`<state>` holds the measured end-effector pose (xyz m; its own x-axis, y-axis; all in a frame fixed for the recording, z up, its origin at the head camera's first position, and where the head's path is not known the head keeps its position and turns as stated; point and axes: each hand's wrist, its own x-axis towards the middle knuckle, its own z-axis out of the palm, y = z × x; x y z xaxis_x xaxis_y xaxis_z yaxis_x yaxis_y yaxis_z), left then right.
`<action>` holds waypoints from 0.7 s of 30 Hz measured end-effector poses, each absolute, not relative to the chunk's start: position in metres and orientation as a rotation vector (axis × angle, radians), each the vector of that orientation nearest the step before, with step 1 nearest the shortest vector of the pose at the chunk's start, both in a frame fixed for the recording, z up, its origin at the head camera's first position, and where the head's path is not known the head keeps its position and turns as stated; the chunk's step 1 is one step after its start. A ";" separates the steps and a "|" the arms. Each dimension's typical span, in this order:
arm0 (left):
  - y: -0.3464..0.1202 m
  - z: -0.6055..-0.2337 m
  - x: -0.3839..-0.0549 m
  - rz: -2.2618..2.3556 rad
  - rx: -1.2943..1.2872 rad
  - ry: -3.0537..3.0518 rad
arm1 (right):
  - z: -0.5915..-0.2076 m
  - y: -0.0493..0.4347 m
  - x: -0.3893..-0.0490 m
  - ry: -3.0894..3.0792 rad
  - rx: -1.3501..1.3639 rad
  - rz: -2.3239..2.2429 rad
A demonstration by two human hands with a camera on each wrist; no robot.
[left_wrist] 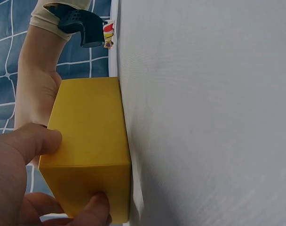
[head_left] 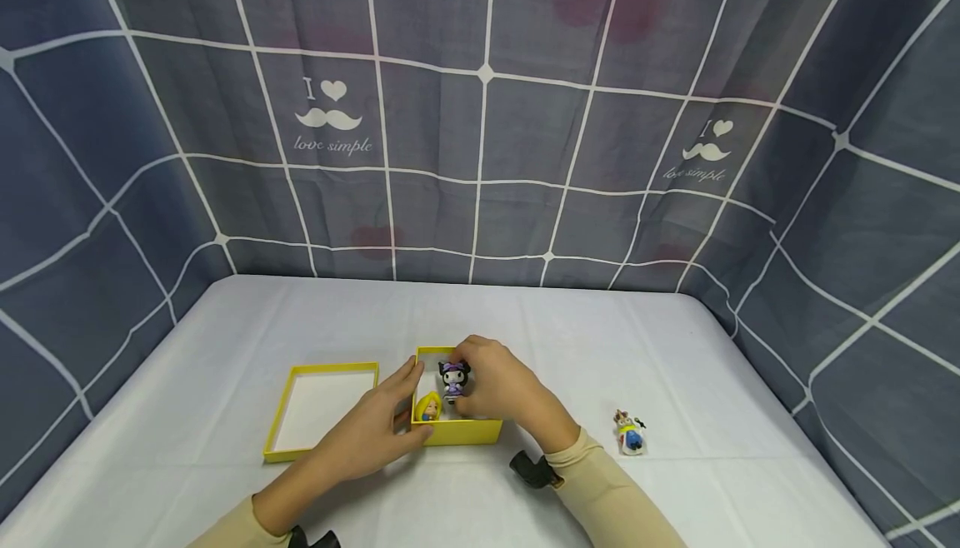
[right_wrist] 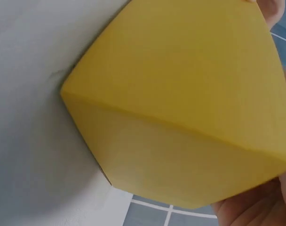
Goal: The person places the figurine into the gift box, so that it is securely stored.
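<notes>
A yellow open box [head_left: 461,433] stands on the white-covered table. My left hand [head_left: 375,427] steadies its left side, the thumb at the front wall and the other fingers along the side; the left wrist view shows thumb and fingers gripping the box [left_wrist: 89,122] at its corner. Reaching in from the right, my right hand [head_left: 498,381] holds a small figurine with black ears and a purple outfit [head_left: 453,377] upright inside the box. Beside it, in the front left corner, sits a yellow-haired figurine [head_left: 429,406]. In the right wrist view the box [right_wrist: 180,70] hides the right fingertips.
To the left lies a shallow yellow lid with a white inside [head_left: 322,411]. Another small figurine in blue and yellow [head_left: 631,434] lies on the table to the right. A grey curtain with white lines [head_left: 435,115] surrounds the table's back and sides.
</notes>
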<state>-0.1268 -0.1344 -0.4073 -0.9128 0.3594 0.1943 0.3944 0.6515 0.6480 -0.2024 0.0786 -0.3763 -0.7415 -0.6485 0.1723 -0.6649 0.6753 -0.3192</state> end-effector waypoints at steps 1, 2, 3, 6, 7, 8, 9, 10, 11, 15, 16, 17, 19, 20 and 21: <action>-0.134 -0.407 -0.127 -1.117 -0.641 -2.812 | -0.377 0.078 -0.202 -2.840 1.109 0.542; -0.134 -0.407 -0.127 -1.113 -0.639 -2.814 | -0.377 0.077 -0.202 -2.845 1.106 0.520; -0.134 -0.407 -0.127 -1.109 -0.637 -2.816 | -0.377 0.076 -0.202 -2.850 1.105 0.498; -0.134 -0.407 -0.127 -1.109 -0.631 -2.820 | -0.377 0.074 -0.201 -2.862 1.105 0.442; -0.134 -0.407 -0.127 -1.114 -0.630 -2.819 | -0.377 0.073 -0.200 -2.867 1.105 0.427; -0.134 -0.407 -0.127 -1.118 -0.630 -2.818 | -0.377 0.072 -0.200 -2.873 1.104 0.419; -0.134 -0.407 -0.127 -1.128 -0.635 -2.815 | -0.376 0.072 -0.200 -2.880 1.102 0.413; -0.134 -0.407 -0.127 -1.134 -0.639 -2.811 | -0.376 0.071 -0.200 -2.885 1.103 0.405; -0.134 -0.407 -0.127 -1.132 -0.638 -2.812 | -0.377 0.071 -0.200 -2.888 1.105 0.397; -0.134 -0.408 -0.127 -1.157 -0.654 -2.800 | -0.379 0.069 -0.199 -2.892 1.108 0.363; -0.134 -0.408 -0.127 -1.158 -0.653 -2.800 | -0.379 0.069 -0.199 -2.888 1.111 0.351; -0.134 -0.408 -0.127 -1.161 -0.651 -2.801 | -0.380 0.069 -0.199 -2.885 1.113 0.344; -0.134 -0.408 -0.126 -1.172 -0.650 -2.802 | -0.380 0.069 -0.200 -2.877 1.117 0.332; -0.134 -0.408 -0.126 -1.173 -0.648 -2.803 | -0.380 0.069 -0.200 -2.874 1.116 0.325; -0.134 -0.408 -0.126 -1.175 -0.647 -2.805 | -0.381 0.068 -0.200 -2.872 1.118 0.321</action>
